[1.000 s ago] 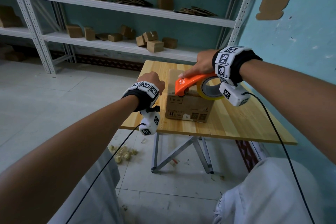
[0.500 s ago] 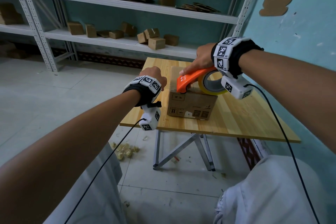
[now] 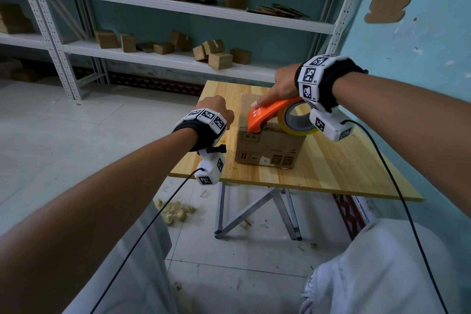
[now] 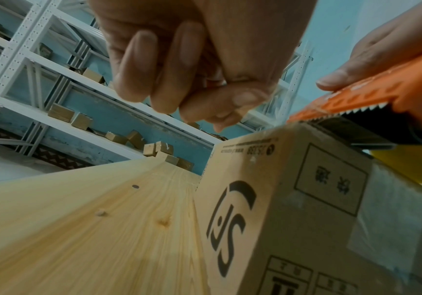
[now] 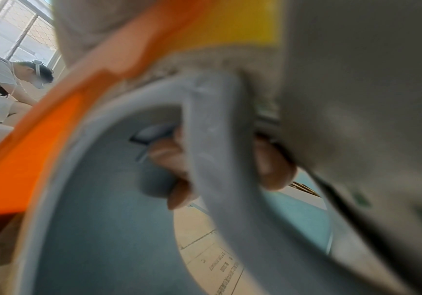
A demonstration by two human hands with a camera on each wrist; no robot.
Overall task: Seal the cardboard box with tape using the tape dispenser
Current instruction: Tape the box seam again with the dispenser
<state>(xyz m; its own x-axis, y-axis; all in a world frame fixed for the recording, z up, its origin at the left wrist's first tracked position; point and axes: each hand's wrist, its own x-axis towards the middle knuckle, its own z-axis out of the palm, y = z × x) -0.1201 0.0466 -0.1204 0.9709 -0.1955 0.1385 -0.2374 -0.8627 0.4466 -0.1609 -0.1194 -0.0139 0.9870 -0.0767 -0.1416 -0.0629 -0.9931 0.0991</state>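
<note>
While the cardboard box (image 3: 270, 146) sits on the wooden table (image 3: 331, 168), toward its left front part, the orange tape dispenser (image 3: 274, 113) is gripped by the right hand (image 3: 283, 84), thumb laid along its top. Its front edge is pressed onto the near left edge of the box top. The yellow tape roll (image 3: 297, 120) is seen above the box top. The left hand (image 3: 216, 107) is held curled into a loose fist beside the box's left side, nothing held. Small boxes (image 3: 214, 55) are noted on the shelving (image 3: 163, 58) behind.
</note>
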